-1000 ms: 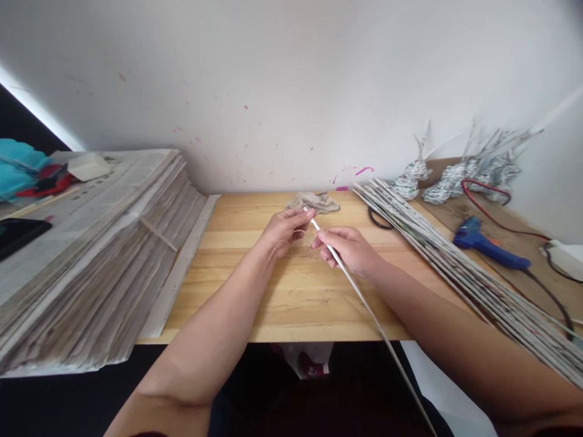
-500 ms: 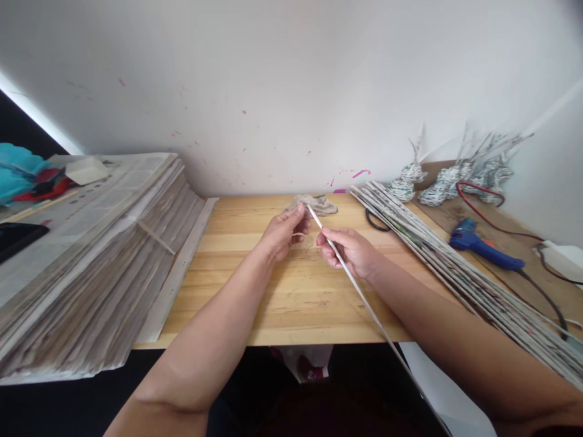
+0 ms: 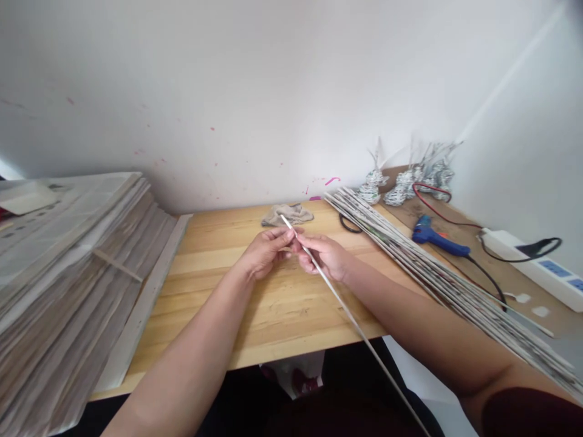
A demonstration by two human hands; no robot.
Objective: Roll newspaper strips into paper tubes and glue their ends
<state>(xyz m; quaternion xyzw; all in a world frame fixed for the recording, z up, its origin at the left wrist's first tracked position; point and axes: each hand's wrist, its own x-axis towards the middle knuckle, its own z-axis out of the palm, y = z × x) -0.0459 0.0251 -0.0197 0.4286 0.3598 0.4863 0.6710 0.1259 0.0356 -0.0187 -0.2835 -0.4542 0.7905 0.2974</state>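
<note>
A long, thin white rolled-paper stick [image 3: 344, 307] slants from the middle of the table down past its front edge toward my lap. My right hand [image 3: 322, 255] is closed round it a short way below its upper end. The thumb and fingers of my left hand [image 3: 272, 250] pinch the stick just above the right hand, and the tip sticks out beyond them. Both hands nearly touch each other over the wooden table [image 3: 200, 291]. Just behind the tip lies a crumpled beige cloth [image 3: 298, 213].
Left stands a tall stack of newspaper [image 3: 91, 267]. A bundle of rolled newspaper sticks [image 3: 410, 261] lies on the right, beside a black-handled tool [image 3: 350, 224]. Beyond are a blue glue gun [image 3: 439, 238], woven paper figures [image 3: 401, 187] and a white power strip [image 3: 532, 267].
My left hand has come to the stick and now pinches it near the upper end. The hands are closer together, and the view has turned to the right.
</note>
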